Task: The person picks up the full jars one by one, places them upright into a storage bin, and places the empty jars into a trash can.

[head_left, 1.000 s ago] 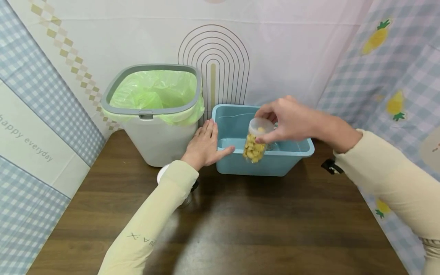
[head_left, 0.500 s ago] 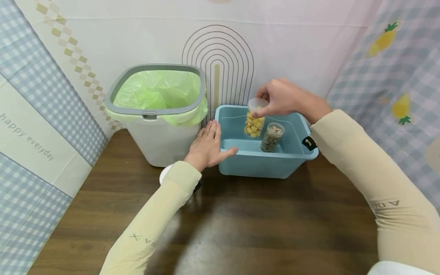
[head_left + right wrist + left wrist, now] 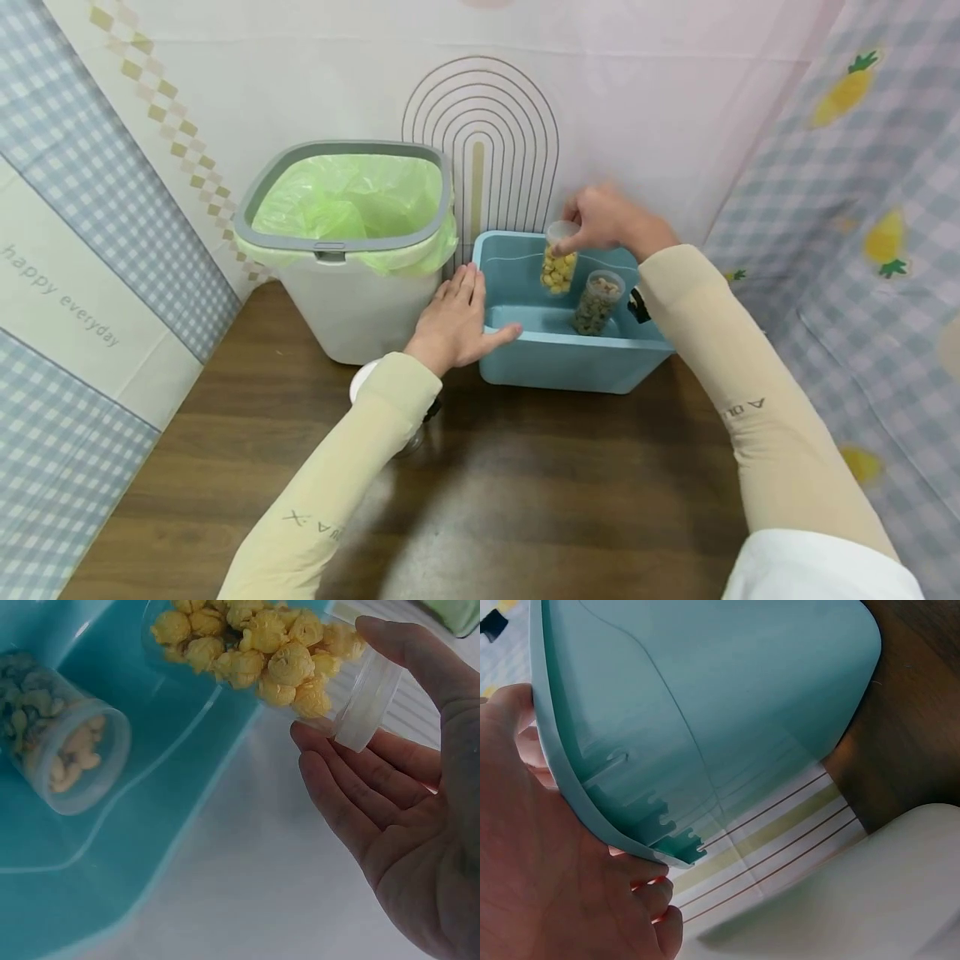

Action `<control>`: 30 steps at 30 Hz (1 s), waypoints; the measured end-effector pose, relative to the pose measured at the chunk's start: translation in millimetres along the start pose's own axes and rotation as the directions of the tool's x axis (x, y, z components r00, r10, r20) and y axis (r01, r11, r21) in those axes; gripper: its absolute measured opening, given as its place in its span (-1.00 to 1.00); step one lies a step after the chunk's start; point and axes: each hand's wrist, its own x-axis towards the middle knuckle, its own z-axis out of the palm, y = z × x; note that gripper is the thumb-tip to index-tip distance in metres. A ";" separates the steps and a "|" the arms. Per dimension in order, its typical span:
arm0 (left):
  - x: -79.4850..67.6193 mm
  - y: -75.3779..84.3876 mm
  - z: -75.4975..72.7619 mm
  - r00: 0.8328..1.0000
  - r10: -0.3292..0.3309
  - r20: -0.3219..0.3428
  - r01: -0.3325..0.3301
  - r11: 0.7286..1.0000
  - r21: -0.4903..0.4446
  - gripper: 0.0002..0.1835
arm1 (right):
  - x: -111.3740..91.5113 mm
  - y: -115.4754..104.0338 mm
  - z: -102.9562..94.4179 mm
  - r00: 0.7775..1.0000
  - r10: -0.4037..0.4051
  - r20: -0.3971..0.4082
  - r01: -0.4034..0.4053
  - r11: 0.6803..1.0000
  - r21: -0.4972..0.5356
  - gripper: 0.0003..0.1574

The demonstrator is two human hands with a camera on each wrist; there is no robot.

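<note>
My right hand [image 3: 600,221] pinches the lidded top of a clear jar of yellow popcorn [image 3: 558,271] between thumb and fingers. The jar hangs upright over the back half of a light blue plastic bin [image 3: 555,367]. Close up in the right wrist view, the thumb and fingertips lie against its pale lid [image 3: 369,697]. Inside the bin leans a second clear jar of nuts [image 3: 597,304], apart from the popcorn jar. At the bin's left end, my left hand [image 3: 453,321] rests with straight fingers along the rim and its thumb out over the front edge.
Left of the blue bin stands a white trash can [image 3: 352,312] with a grey rim and green liner. A white round object [image 3: 363,379] is partly hidden under the left forearm. A patterned cloth wall [image 3: 660,108] backs the brown wooden table [image 3: 570,492].
The right hand has carried the popcorn jar from the bin's front edge back over its inside, uncovering the nut jar. The right forearm has swung left. The left hand stays on the rim.
</note>
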 end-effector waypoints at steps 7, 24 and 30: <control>-0.3 2.9 2.2 1.000 0.012 -0.008 -0.012 1.000 0.009 0.17 | 5.2 15.9 26.4 0.997 0.061 0.042 -0.062 0.998 0.022 -0.37; -1.5 1.7 -0.3 1.000 0.011 -0.016 -0.010 1.000 0.028 0.15 | 18.8 19.5 63.7 0.992 0.068 0.111 -0.073 0.996 0.048 -0.25; -1.9 -0.1 -1.0 1.000 0.004 -0.018 -0.004 0.999 0.039 0.15 | 25.3 18.3 78.4 0.994 0.007 0.107 -0.009 1.000 0.024 -0.36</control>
